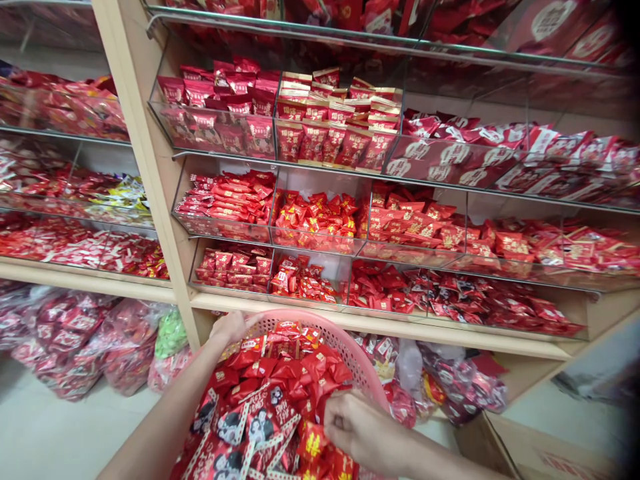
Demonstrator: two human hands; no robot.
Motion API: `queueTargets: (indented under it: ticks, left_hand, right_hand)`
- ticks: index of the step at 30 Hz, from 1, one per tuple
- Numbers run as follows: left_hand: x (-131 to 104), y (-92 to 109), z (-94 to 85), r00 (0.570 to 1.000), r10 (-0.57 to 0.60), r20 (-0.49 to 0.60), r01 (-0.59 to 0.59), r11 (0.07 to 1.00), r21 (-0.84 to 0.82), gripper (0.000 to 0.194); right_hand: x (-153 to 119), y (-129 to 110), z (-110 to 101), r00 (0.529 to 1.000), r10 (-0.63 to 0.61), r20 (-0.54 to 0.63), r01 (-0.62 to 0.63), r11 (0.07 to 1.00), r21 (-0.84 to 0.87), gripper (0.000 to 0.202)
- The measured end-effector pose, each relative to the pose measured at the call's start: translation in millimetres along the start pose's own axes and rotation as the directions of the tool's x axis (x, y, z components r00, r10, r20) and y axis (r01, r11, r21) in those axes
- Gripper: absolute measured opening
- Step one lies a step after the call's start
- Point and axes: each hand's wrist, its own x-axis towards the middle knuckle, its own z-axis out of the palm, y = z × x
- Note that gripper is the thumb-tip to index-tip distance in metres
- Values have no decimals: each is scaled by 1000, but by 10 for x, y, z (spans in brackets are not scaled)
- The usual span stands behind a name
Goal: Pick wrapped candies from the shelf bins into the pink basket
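A round pink plastic basket (pixel 367 360) with a perforated wall is heaped with red wrapped candy packets (pixel 280 373). My left hand (pixel 233 328) grips its rim at the far left side. Inside the basket, low on the right, my right hand (pixel 357 427) is closed, its fingers curled at a small red packet (pixel 313 441) with gold print. Larger packets (pixel 260 423) with black-and-white cartoon figures lie to the left of that hand. The undersides of the right fingers are hidden.
Ahead stands a wooden shelf unit (pixel 183 267) with clear-walled compartments of red packets (pixel 320 213). More shelves of packets are at left. Stuffed plastic bags (pixel 70 340) sit on the floor below, with others (pixel 450 380) at right. A cardboard box (pixel 487 443) is at lower right.
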Motion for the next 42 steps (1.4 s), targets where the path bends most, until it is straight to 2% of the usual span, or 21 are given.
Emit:
queueTargets:
  ticks: [4,7,14,18,21,23,26,27,30,32,34,35,37,40,42]
  left_hand:
    - [-7,4,-1,1000,-8,0,8,1000,7,91]
    - [-19,12,-13,1000,-8,2,8,1000,14,92]
    - [-37,29,-30,1000,-22,4,22,1000,-16,90]
    - [-24,16,-15,1000,-17,5,17,999,-32,89]
    - [-25,11,-8,1000,-10,-1,10,999,-42,86]
    - [-33,13,-13,1000,-4,-1,4,999,-48,84]
    - [-53,22,-34,1000,-8,-2,8,999,-43,86]
    - [-60,25,-42,1000,-7,-2,7,999,-42,88]
    - [-75,32,-59,1000,0,0,0,999,-46,89]
    - [-76,32,-57,1000,-7,-1,7,999,-46,89]
    - [-70,27,-46,1000,-20,-4,20,999,-35,88]
    - [-64,23,-38,1000,-21,-4,21,999,-34,88]
    - [-52,14,-21,1000,-15,-10,14,999,-37,87]
    - [-38,0,-1,999,-7,-33,6,999,-44,84]
    - [-32,-8,5,999,-13,-42,11,999,-44,83]
  right_hand:
    - [53,-13,153,991,131,7,-131,988,85,11]
    - [86,-5,253,980,200,-16,-198,977,83,12]
    - [124,36,337,983,178,42,-175,982,-70,17]
    - [148,92,401,982,179,65,-172,980,-98,15]
    - [177,78,324,985,167,49,-159,979,-125,10]
    - [226,11,123,993,116,-31,-120,981,-150,16]
    - [398,-152,-419,973,-38,-226,-9,978,-206,23]
    - [485,-205,-644,951,-93,-295,24,973,-228,22]
    - [807,-292,-1328,845,-236,-480,80,943,-322,18]
    - [1036,-271,-1718,769,-253,-586,48,938,-342,13]
    - [1248,-203,-2006,712,-237,-661,2,942,-336,11]
    - [1342,-161,-2107,708,-200,-677,-37,947,-319,12]
    - [1505,-82,-2228,736,-75,-672,-143,954,-263,10]
    - [1676,-9,-2259,762,103,-639,-283,941,-186,18]
    - [1743,6,-2237,759,154,-632,-317,936,-152,26]
